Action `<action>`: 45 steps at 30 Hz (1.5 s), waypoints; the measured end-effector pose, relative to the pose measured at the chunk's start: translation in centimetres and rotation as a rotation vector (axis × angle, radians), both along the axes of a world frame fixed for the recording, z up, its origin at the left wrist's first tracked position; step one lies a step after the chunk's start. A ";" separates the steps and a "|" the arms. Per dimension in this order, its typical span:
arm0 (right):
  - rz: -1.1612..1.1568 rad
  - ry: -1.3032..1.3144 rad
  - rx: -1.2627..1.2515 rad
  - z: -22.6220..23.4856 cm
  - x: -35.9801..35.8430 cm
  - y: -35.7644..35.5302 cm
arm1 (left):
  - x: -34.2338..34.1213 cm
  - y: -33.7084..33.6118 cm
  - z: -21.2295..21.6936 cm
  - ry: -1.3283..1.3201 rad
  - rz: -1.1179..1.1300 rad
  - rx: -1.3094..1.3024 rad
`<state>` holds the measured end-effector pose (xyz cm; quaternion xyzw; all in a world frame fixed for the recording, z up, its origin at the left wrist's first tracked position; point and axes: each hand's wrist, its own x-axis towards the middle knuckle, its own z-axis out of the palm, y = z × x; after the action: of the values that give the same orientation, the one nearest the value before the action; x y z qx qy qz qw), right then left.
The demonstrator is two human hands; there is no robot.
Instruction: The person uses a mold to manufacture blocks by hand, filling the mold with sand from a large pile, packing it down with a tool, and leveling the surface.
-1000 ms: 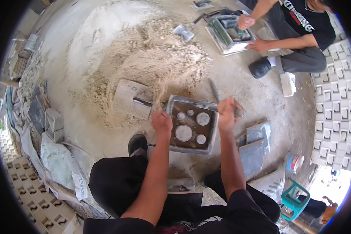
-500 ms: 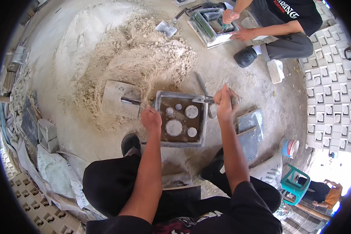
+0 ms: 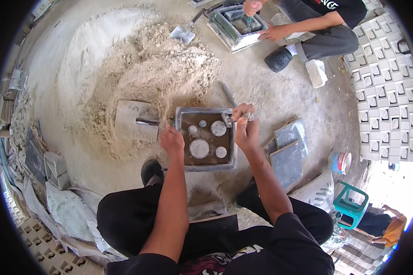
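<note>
A square grey mould frame [image 3: 207,168] lies on the ground before me. Packed brown material [image 3: 209,160] lies inside it, around several pale round discs, the largest a disc [image 3: 199,149] at the near left. My left hand [image 3: 172,141] is closed at the frame's left side; what its fingers hold is hidden. My right hand [image 3: 246,123] grips a short hammer-like tool [image 3: 226,120]. The tool's pale end is over the frame's far right corner, close to a disc [image 3: 218,128]; whether it touches is unclear.
A heap of sandy powder [image 3: 170,59] spreads beyond the frame. A board [image 3: 126,121] with a dark-handled tool lies left; dark slabs [image 3: 287,167] lie right. Another person's hand [image 3: 275,33] works at a second mould [image 3: 243,43]. A green stool [image 3: 351,204] stands at lower right.
My right hand has moved left and inward with the tool, relative to the frame. My left hand stays beside the frame. The whole view has shifted slightly.
</note>
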<state>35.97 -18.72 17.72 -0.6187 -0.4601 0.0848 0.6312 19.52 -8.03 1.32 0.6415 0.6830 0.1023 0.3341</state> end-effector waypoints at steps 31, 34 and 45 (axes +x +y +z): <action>-0.437 0.328 -0.224 1.4 1.8 -0.8 | 0.7 -0.5 1.8 0.039 -0.217 0.255; -0.468 0.200 -0.196 0.4 -0.4 -2.2 | 0.9 -0.7 1.7 -0.035 -0.293 0.399; -0.550 0.121 -0.290 -0.7 0.1 -1.6 | 1.4 -0.6 2.0 0.066 -0.472 0.556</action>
<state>36.08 -20.34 17.02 -0.7973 -0.2201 0.0123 0.5618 20.89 -8.59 3.30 0.8506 0.4727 0.1834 0.1393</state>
